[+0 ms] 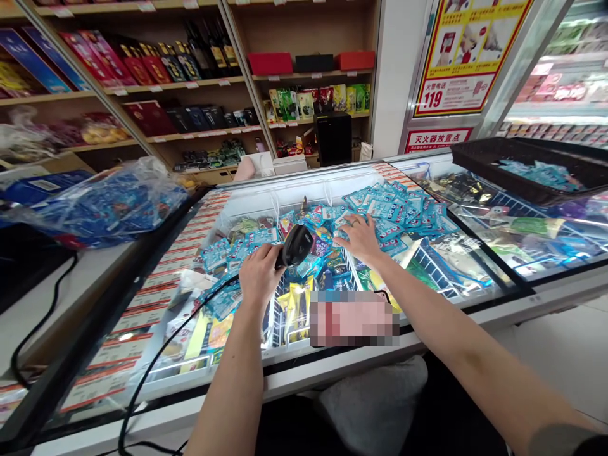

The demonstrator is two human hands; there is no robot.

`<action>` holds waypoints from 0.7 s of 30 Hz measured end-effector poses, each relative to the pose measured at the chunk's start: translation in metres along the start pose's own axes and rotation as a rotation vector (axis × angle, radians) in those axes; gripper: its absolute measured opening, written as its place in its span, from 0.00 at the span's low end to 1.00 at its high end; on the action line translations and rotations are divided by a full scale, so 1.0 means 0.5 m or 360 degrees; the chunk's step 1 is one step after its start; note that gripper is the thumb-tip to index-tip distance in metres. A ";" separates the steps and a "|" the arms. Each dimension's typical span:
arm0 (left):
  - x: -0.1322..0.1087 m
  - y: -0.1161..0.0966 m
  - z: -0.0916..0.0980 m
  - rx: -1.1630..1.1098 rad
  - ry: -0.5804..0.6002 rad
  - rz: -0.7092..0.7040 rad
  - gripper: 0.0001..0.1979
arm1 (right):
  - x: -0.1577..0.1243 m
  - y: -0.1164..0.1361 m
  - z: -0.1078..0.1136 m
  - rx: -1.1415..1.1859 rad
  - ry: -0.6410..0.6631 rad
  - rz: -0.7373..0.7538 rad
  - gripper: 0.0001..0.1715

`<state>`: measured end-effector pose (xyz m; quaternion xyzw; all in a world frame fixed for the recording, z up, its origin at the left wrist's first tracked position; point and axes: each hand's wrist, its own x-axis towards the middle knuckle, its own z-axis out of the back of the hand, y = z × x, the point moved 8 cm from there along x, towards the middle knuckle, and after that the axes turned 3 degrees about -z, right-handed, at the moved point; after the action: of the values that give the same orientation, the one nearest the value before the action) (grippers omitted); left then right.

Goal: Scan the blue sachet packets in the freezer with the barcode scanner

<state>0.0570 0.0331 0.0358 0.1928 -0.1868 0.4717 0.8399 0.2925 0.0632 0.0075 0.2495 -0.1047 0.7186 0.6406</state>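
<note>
My left hand (259, 272) is closed around the handle of a black corded barcode scanner (298, 246), its head tilted up and to the right. Fingers spread, my right hand (360, 239) rests palm down at the near left edge of a heap of small blue packets (403, 206). Whether a packet lies under its fingertips I cannot make out. More blue packets (216, 256) are scattered left of the scanner. All these lie on the glass top of a chest freezer (294, 370). A pixelated pink thing (354, 320) lies near its front edge, between my forearms.
The scanner's black cable (156, 358) runs down the left side. A black tray (522, 155) with blue packets stands at the back right. A plastic bag of blue packs (109, 202) sits on the left counter. Shelves (190, 85) with boxes and bottles stand behind.
</note>
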 end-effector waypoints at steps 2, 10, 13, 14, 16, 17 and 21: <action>0.000 0.008 0.007 0.0022 0.0006 0.0022 0.17 | 0.003 -0.007 -0.009 -0.0048 0.0007 -0.0013 0.20; -0.003 0.064 0.040 0.0132 0.0022 0.0123 0.18 | 0.001 -0.011 0.005 -0.0010 -0.0131 0.0000 0.20; -0.023 0.100 0.043 0.0174 0.0036 0.0153 0.17 | -0.001 0.018 0.011 0.0117 -0.0109 0.0151 0.19; -0.032 0.114 0.043 0.0187 0.0036 0.0185 0.17 | -0.002 0.029 0.011 0.0156 -0.0089 0.0203 0.19; -0.051 0.145 0.041 0.0206 0.0026 0.0280 0.18 | -0.002 0.052 0.008 0.0223 -0.0032 0.0303 0.19; -0.060 0.158 0.040 0.0208 0.0012 0.0334 0.18 | -0.003 0.063 0.006 0.0252 -0.0002 0.0347 0.19; -0.086 0.200 0.042 0.0170 -0.0085 0.0527 0.18 | -0.010 0.111 -0.012 0.0360 0.0170 0.0563 0.22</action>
<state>-0.0533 0.0396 0.0473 0.2161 -0.2130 0.6076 0.7340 0.2372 0.0530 0.0095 0.2591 -0.0312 0.8392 0.4772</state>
